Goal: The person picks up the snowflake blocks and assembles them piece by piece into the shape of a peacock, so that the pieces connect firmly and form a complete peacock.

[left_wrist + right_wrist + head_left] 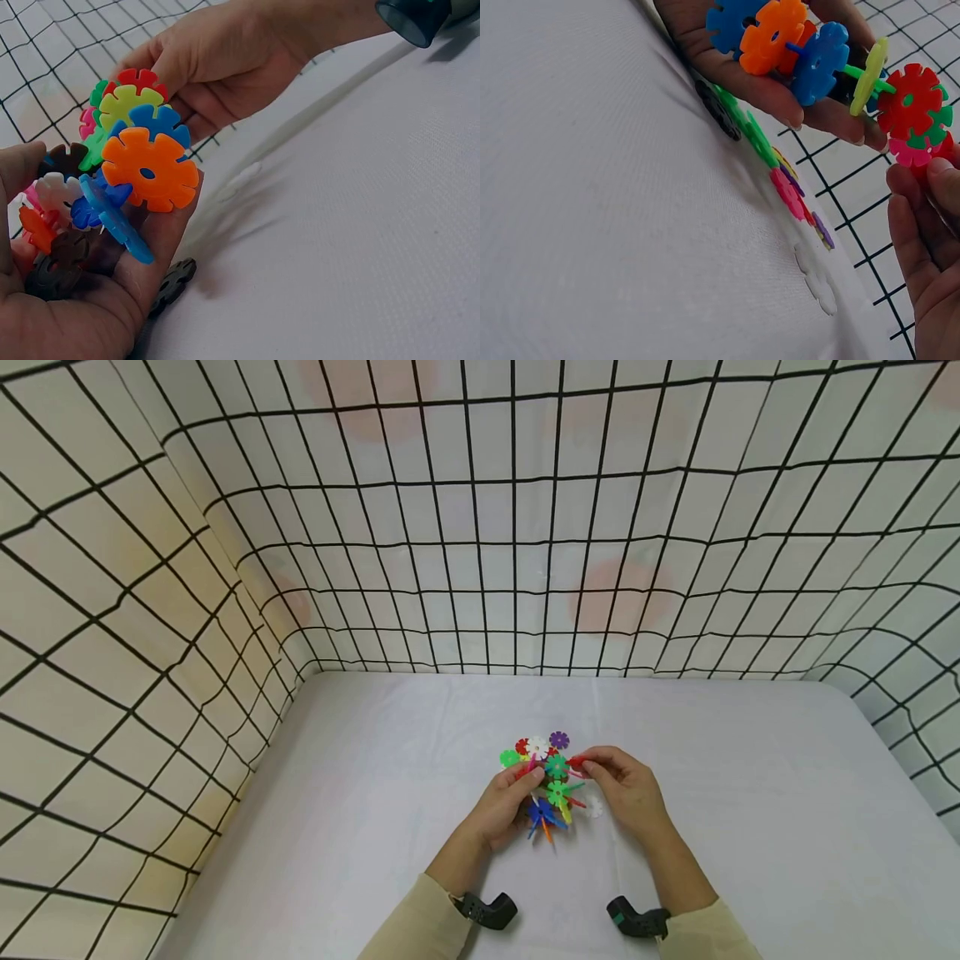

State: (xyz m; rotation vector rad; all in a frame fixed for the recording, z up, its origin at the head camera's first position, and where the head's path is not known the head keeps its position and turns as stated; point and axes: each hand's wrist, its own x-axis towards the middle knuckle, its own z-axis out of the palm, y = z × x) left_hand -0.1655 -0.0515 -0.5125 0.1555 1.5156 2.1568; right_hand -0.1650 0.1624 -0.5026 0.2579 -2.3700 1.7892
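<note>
My left hand (501, 806) holds a cluster of interlocked flower-shaped plastic discs (542, 812) in many colours. In the left wrist view an orange disc (150, 171) faces outward, with a light-blue disc (112, 217) standing on edge over the palm. On the other side, my right hand (630, 793) pinches a red disc (576, 762) between thumb and fingers at the cluster's right end. The right wrist view shows that grip beside a pink disc (910, 151) and a larger red disc (909, 101). The fingertips partly hide the pinched disc.
Loose discs lie on the white-covered table (750, 777) around the hands: a purple disc (558, 740) and a green disc (510, 757) behind, a clear-white disc (817, 281) and a black disc (718, 111) nearby. Black netting (513, 543) encloses the back and sides.
</note>
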